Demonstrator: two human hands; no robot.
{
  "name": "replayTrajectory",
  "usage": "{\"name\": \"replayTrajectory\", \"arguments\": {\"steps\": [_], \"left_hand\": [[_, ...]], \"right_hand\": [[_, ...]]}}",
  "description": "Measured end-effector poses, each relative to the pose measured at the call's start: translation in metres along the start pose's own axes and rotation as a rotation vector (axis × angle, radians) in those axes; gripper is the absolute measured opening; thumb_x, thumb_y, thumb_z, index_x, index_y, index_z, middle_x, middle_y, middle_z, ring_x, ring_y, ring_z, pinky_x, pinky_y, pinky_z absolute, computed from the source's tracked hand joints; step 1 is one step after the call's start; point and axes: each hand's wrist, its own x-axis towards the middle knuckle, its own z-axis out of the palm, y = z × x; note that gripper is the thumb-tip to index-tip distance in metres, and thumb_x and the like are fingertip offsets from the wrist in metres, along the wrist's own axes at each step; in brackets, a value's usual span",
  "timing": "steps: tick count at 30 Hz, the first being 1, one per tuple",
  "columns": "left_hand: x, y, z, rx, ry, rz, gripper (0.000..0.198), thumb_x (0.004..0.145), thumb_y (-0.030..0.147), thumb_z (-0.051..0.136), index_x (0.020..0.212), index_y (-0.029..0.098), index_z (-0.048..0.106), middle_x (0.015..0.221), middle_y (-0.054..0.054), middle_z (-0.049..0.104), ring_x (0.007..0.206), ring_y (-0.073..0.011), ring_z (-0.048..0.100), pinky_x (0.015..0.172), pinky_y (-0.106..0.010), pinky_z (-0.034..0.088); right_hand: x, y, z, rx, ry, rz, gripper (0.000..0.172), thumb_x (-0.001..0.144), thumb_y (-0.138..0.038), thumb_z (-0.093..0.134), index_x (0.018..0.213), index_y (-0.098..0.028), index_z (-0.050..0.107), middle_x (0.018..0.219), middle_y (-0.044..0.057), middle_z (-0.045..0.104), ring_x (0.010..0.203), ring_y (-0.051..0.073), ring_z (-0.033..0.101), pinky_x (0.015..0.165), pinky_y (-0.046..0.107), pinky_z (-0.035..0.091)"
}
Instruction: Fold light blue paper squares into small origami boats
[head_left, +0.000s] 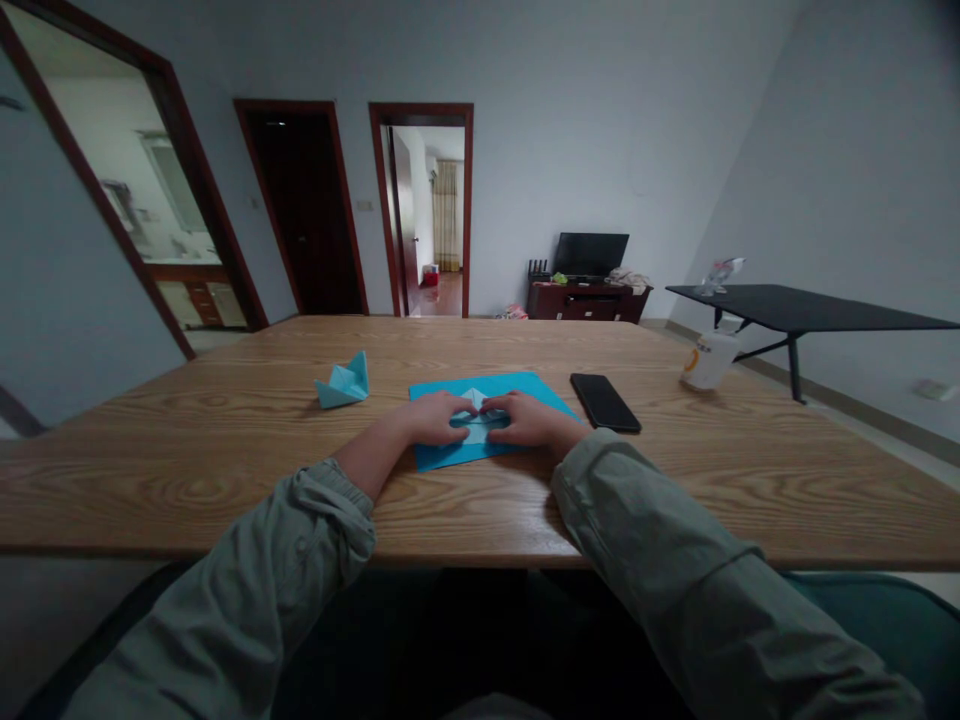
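Note:
A light blue piece of folded paper [478, 433] with a pointed top lies on a brighter blue sheet [442, 456] in front of me. My left hand [437, 418] has its fingers bent on the left side of the folded paper, thumb toward me. From the other side, my right hand [527, 419] grips it in the same way, and the fingertips of both hands nearly meet near the middle. Part of the folded paper is hidden under the fingers. Off to the left stands a finished-looking light blue paper boat shape [345, 383], touched by neither hand.
A black phone [604, 403] lies right of the blue sheet on the wooden table [247, 480]. Farther right stands a white cup [709, 361] with a yellow mark. Beyond are a black table [810, 305] and a television [592, 254] on a dark cabinet.

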Motion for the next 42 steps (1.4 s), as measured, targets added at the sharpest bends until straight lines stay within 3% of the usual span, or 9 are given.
{"name": "replayTrajectory", "arguments": {"steps": [4, 7, 17, 24, 29, 35, 42], "left_hand": [[-0.002, 0.000, -0.003, -0.045, -0.062, 0.026, 0.067, 0.075, 0.056, 0.062, 0.133, 0.024, 0.054, 0.140, -0.008, 0.051, 0.127, -0.0282, 0.046, 0.105, -0.035, 0.032], [-0.003, 0.000, -0.004, -0.072, -0.083, 0.008, 0.078, 0.068, 0.063, 0.067, 0.135, 0.026, 0.052, 0.144, -0.008, 0.046, 0.131, -0.0299, 0.041, 0.107, -0.037, 0.029], [-0.004, -0.001, -0.004, -0.155, -0.012, 0.057, 0.052, 0.077, 0.050, 0.064, 0.122, 0.024, 0.063, 0.132, -0.007, 0.059, 0.122, -0.0256, 0.052, 0.103, -0.033, 0.035], [-0.004, -0.005, -0.003, -0.223, -0.006, 0.045, 0.046, 0.079, 0.050, 0.061, 0.118, 0.025, 0.066, 0.130, -0.005, 0.061, 0.119, -0.0243, 0.054, 0.102, -0.031, 0.037], [-0.003, -0.005, -0.004, -0.274, 0.076, -0.025, 0.038, 0.080, 0.048, 0.057, 0.103, 0.023, 0.073, 0.113, -0.005, 0.070, 0.105, -0.0246, 0.062, 0.092, -0.030, 0.043], [-0.005, -0.020, -0.007, -0.391, 0.219, -0.076, 0.032, 0.072, 0.043, 0.065, 0.095, 0.024, 0.074, 0.094, -0.004, 0.074, 0.084, -0.0221, 0.065, 0.076, -0.028, 0.048], [-0.024, -0.044, -0.014, -0.463, 0.279, -0.159, 0.030, 0.065, 0.040, 0.070, 0.089, 0.022, 0.075, 0.078, -0.004, 0.071, 0.071, -0.0186, 0.062, 0.063, -0.025, 0.047]], "right_hand": [[0.000, 0.006, 0.001, 0.006, -0.051, -0.054, 0.071, 0.069, -0.065, 0.065, 0.128, -0.025, 0.060, 0.133, 0.008, 0.057, 0.120, 0.031, 0.053, 0.102, 0.036, 0.036], [0.000, 0.008, 0.002, 0.014, -0.052, -0.064, 0.077, 0.066, -0.069, 0.066, 0.128, -0.024, 0.061, 0.137, 0.010, 0.053, 0.122, 0.032, 0.051, 0.103, 0.037, 0.037], [0.000, 0.006, -0.001, 0.155, -0.028, -0.084, 0.058, 0.071, -0.056, 0.068, 0.119, -0.024, 0.068, 0.127, 0.008, 0.062, 0.115, 0.029, 0.057, 0.100, 0.035, 0.040], [-0.002, 0.005, -0.005, 0.238, -0.039, -0.070, 0.048, 0.076, -0.052, 0.066, 0.116, -0.026, 0.070, 0.124, 0.006, 0.064, 0.111, 0.027, 0.060, 0.098, 0.035, 0.042], [-0.002, 0.002, -0.006, 0.240, 0.016, 0.009, 0.039, 0.083, -0.053, 0.055, 0.103, -0.025, 0.075, 0.107, 0.005, 0.072, 0.095, 0.026, 0.065, 0.086, 0.033, 0.045], [0.000, 0.005, -0.004, 0.126, 0.101, 0.111, 0.047, 0.086, -0.058, 0.046, 0.086, -0.022, 0.076, 0.079, 0.008, 0.073, 0.068, 0.022, 0.061, 0.066, 0.032, 0.042], [0.000, 0.005, -0.006, 0.043, 0.079, 0.113, 0.050, 0.090, -0.056, 0.040, 0.087, -0.020, 0.075, 0.081, 0.007, 0.073, 0.069, 0.019, 0.062, 0.062, 0.028, 0.040]]}}
